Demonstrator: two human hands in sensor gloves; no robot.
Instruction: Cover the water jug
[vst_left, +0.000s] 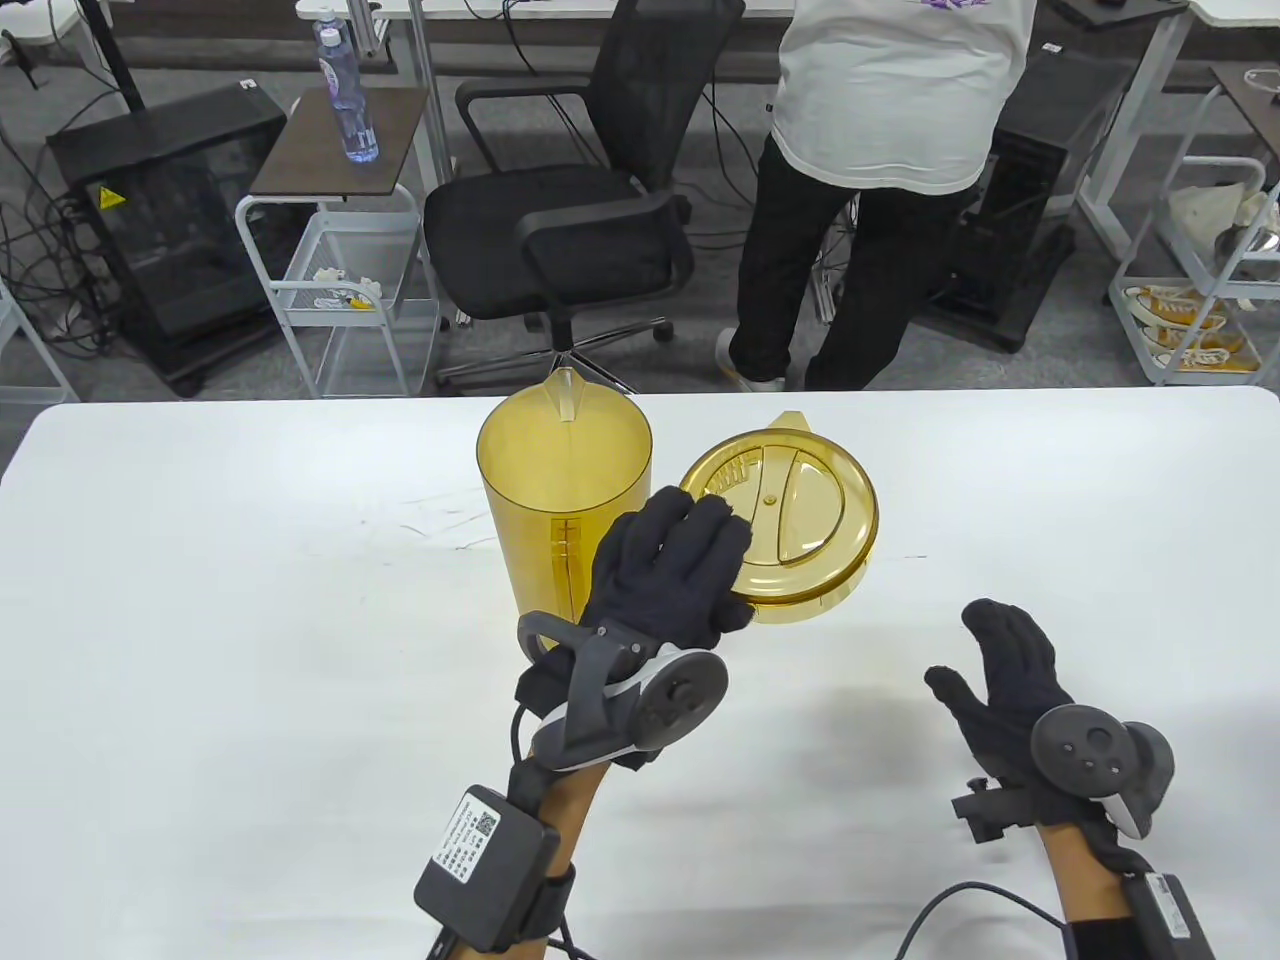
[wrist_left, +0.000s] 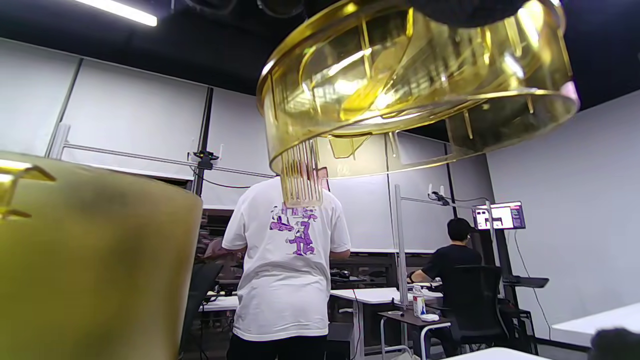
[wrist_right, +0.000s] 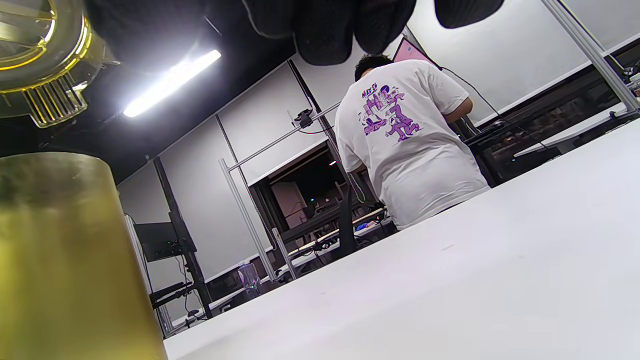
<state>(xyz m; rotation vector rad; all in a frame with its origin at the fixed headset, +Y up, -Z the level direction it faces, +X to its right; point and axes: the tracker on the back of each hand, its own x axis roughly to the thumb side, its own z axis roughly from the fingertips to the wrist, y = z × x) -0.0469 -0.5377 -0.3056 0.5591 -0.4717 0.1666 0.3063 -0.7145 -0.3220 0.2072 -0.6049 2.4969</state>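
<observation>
An amber see-through water jug (vst_left: 562, 490) stands upright and uncovered on the white table (vst_left: 250, 600), its spout pointing to the far side. My left hand (vst_left: 672, 570) grips the matching round amber lid (vst_left: 790, 520) by its near left rim and holds it in the air, to the right of the jug's mouth. From below, the left wrist view shows the lid (wrist_left: 415, 85) lifted above the jug's rim (wrist_left: 95, 240). My right hand (vst_left: 1005, 665) hovers open over the table at the right and holds nothing. Both the jug (wrist_right: 65, 260) and the lid (wrist_right: 40, 50) also appear in the right wrist view.
Beyond the table's far edge stand a person in a white T-shirt (vst_left: 880, 90), a black office chair (vst_left: 570, 200) and a small cart with a water bottle (vst_left: 345, 95). Another cart (vst_left: 1200, 260) stands at the far right.
</observation>
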